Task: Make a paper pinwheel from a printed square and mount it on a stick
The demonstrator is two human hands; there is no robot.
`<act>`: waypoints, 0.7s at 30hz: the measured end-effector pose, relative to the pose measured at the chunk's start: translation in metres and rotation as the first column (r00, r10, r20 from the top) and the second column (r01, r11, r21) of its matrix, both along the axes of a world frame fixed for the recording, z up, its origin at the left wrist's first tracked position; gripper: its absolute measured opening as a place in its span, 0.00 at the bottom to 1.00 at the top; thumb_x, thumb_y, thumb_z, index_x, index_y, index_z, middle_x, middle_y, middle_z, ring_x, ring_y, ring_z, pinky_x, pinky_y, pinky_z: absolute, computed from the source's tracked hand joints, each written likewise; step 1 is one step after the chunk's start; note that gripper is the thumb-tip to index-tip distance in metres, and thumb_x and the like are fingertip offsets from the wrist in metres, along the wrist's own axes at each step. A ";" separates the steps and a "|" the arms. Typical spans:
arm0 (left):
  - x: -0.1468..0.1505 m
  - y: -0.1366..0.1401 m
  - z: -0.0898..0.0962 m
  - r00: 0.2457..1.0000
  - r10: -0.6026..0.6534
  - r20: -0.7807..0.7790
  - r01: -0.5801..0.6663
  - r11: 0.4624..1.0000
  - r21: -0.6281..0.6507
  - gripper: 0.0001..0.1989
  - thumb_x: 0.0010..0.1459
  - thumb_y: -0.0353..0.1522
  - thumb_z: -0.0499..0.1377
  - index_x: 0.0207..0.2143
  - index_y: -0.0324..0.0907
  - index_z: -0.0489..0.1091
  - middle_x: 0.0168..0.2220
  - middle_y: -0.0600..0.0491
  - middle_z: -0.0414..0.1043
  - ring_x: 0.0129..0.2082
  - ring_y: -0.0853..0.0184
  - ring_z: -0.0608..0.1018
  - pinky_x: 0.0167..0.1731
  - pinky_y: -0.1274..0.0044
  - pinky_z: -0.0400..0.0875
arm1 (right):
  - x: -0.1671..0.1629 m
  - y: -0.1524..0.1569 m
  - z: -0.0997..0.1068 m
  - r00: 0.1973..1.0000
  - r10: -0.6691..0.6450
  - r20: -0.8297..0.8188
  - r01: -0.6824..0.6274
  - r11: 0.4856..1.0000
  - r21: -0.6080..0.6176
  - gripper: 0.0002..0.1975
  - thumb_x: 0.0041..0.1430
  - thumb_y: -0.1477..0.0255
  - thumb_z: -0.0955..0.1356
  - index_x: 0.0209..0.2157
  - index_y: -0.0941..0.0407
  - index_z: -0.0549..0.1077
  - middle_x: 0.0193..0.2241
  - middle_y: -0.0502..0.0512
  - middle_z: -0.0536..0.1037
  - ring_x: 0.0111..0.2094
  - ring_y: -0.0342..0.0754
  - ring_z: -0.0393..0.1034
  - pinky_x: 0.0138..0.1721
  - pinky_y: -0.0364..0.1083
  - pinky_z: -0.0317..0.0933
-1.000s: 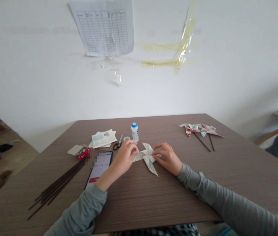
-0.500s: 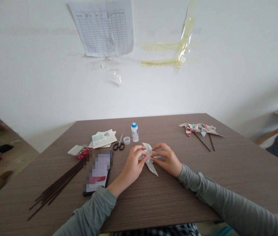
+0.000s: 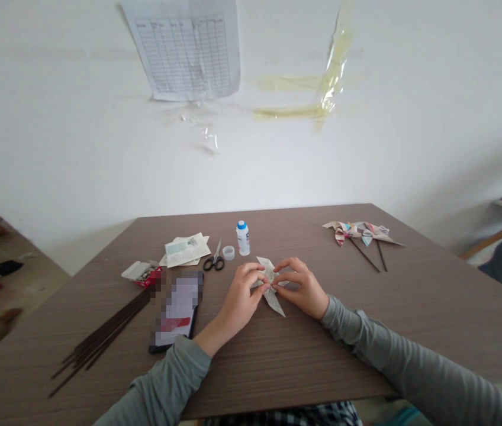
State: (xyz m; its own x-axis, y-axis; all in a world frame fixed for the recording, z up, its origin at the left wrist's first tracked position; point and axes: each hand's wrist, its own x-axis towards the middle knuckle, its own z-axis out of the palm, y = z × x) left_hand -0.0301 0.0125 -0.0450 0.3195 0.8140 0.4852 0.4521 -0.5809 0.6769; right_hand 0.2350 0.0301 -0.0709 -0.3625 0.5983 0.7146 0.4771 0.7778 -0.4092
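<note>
A printed-paper pinwheel (image 3: 274, 303) lies on the brown table in front of me, its blades folded in toward the middle. My left hand (image 3: 245, 291) is closed on its left side, fingertips near the centre. From the right, my right hand (image 3: 302, 287) pinches the same paper, its thumb and fingers close to the left hand's. The fingers hide most of the pinwheel's centre. Just beyond the hands stand a white glue bottle (image 3: 243, 239) with a blue cap and a small clear cap (image 3: 228, 253). Black-handled scissors (image 3: 214, 262) lie left of these.
Two finished pinwheels on sticks (image 3: 369, 234) rest at the back right. On the left are paper sheets (image 3: 185, 251), an open red box of small pieces (image 3: 142, 273), a bundle of dark sticks (image 3: 104, 331) and a phone (image 3: 177, 310). A wall stands behind the table.
My fingertips have come slightly closer together at the pinwheel's centre. Otherwise only a slight shift of the camera shows.
</note>
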 end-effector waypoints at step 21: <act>-0.001 -0.009 0.014 0.992 0.073 -0.098 -0.067 0.996 0.059 0.09 0.75 0.29 0.77 0.39 0.52 0.92 0.61 0.43 0.92 0.65 0.45 0.91 0.74 0.49 0.87 | 0.001 0.000 0.001 1.000 0.009 -0.010 -0.008 0.997 0.075 0.05 0.82 0.67 0.82 0.48 0.43 0.96 0.51 0.59 0.93 0.53 0.61 0.90 0.65 0.67 0.83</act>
